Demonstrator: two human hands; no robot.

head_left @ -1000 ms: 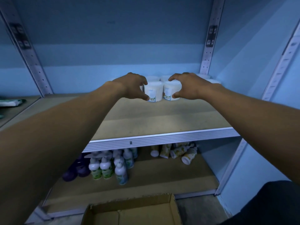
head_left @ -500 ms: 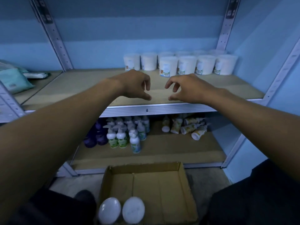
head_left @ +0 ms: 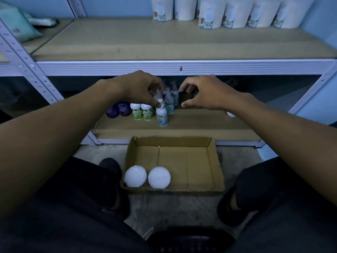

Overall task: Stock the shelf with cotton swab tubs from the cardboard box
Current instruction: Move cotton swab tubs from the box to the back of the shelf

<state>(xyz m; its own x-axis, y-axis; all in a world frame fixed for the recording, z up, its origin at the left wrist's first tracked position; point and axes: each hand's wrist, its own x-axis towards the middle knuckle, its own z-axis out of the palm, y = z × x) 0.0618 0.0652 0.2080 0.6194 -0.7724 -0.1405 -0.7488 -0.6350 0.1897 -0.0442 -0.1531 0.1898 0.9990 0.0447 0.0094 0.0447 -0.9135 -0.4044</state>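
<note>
Two white cotton swab tubs stand side by side at the near left of the open cardboard box (head_left: 211,161) on the floor, the left tub (head_left: 135,176) and the right tub (head_left: 159,177) showing their round lids. Several more white tubs (head_left: 209,13) stand in a row at the back right of the wooden shelf (head_left: 127,42). My left hand (head_left: 140,88) and my right hand (head_left: 206,92) hang in the air below the shelf's front rail and above the box, both empty with curled, parted fingers.
The lower shelf holds white pump bottles (head_left: 162,115) with green labels and purple bottles (head_left: 118,109). A teal packet (head_left: 16,26) lies on the neighbouring shelf at the left. White slotted uprights (head_left: 27,66) frame the bay. My dark-trousered knees and shoes flank the box.
Both hands let go of the tubs on the shelf and came down and back, empty, to below the shelf rail. My view tilted down, bringing the box and its two tubs into sight.
</note>
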